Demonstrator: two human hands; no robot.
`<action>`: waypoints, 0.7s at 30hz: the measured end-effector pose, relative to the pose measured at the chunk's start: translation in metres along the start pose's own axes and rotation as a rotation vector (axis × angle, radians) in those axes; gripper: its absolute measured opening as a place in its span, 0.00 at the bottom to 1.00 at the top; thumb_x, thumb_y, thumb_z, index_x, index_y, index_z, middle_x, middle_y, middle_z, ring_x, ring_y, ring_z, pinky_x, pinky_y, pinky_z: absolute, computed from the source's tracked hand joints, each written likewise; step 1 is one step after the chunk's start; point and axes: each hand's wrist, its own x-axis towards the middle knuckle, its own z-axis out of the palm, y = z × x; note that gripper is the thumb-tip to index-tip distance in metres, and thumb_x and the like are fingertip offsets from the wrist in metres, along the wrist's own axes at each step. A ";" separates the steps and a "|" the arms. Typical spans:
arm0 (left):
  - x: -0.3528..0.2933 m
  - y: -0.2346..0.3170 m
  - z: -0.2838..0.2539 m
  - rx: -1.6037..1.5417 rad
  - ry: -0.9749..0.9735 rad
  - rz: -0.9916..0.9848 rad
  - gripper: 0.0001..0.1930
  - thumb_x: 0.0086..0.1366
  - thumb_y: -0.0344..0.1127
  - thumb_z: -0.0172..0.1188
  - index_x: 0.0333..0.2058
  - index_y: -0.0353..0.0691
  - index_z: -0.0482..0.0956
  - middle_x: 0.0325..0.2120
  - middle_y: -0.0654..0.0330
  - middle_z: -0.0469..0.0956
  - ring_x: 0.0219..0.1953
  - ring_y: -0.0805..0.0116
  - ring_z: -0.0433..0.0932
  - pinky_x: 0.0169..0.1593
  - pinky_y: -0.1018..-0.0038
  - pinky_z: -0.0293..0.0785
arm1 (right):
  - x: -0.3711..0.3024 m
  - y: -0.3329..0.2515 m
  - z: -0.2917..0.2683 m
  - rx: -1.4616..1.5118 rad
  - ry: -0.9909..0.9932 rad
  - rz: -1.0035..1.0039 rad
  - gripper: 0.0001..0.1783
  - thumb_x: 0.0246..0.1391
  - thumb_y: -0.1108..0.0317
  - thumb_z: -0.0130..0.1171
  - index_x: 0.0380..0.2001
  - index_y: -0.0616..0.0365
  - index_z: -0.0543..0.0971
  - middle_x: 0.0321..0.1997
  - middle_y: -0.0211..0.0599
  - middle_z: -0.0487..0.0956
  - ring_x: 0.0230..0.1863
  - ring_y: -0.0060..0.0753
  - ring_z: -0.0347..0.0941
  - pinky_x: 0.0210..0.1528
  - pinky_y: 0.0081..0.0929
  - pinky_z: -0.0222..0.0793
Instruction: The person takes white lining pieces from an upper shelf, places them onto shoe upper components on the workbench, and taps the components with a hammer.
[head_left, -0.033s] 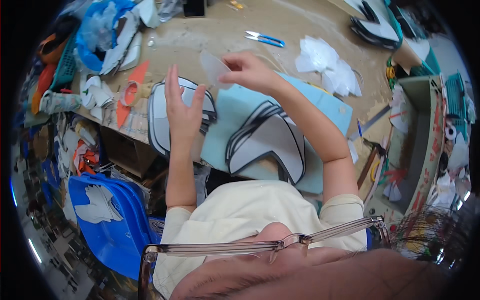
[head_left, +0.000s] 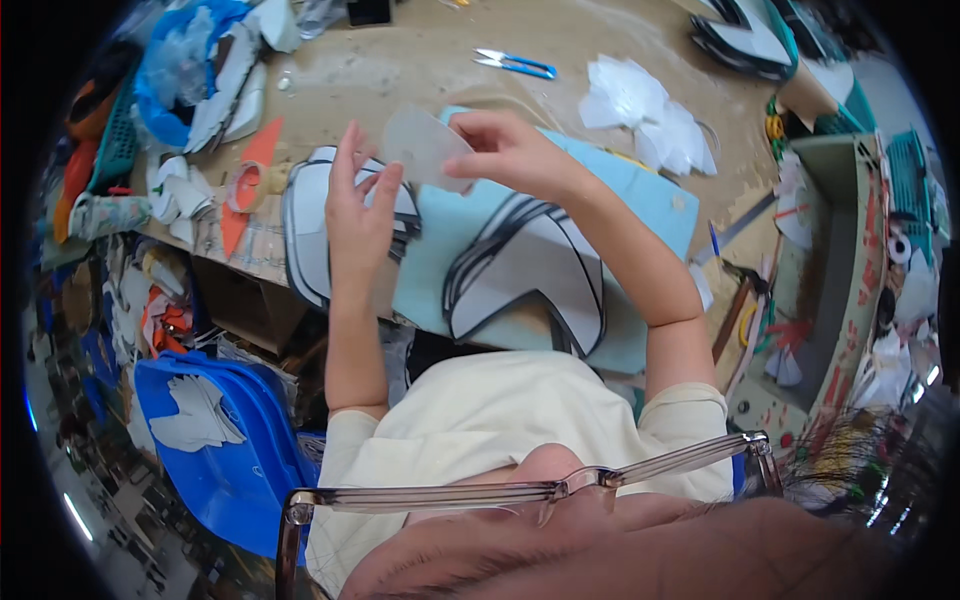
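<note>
My right hand (head_left: 510, 152) pinches a thin, whitish translucent piece (head_left: 420, 145) between thumb and fingers at its right edge. The piece is held above the far left part of a light blue mat (head_left: 640, 230). My left hand (head_left: 358, 195) stands with thumb and fingers apart by the piece's left edge. Its thumb tip is close to that edge; whether it touches, I cannot tell. Below the left hand lies a stack of white, dark-edged panels (head_left: 308, 235), partly hidden by that hand. Curved white panels with black edging (head_left: 525, 275) lie overlapping on the mat.
Blue-handled thread snips (head_left: 520, 65) and crumpled white sheets (head_left: 650, 110) lie beyond the mat. Orange scraps (head_left: 262, 165) and a blue bag (head_left: 165, 90) are at left. Blue tubs (head_left: 215, 480) stand low left; a grey-green trough (head_left: 835, 260) stands at right.
The translucent piece has turned and shows more of its face. My left fingers have bent slightly, with the thumb now closer to the piece. The whole view has shifted a little.
</note>
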 end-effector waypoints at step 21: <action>-0.069 0.003 0.027 0.382 -0.742 0.240 0.18 0.53 0.34 0.66 0.40 0.33 0.74 0.34 0.50 0.74 0.36 0.53 0.73 0.38 0.69 0.70 | -0.186 0.044 0.028 -1.025 0.586 0.049 0.08 0.50 0.68 0.59 0.22 0.59 0.75 0.17 0.40 0.73 0.18 0.47 0.70 0.22 0.36 0.66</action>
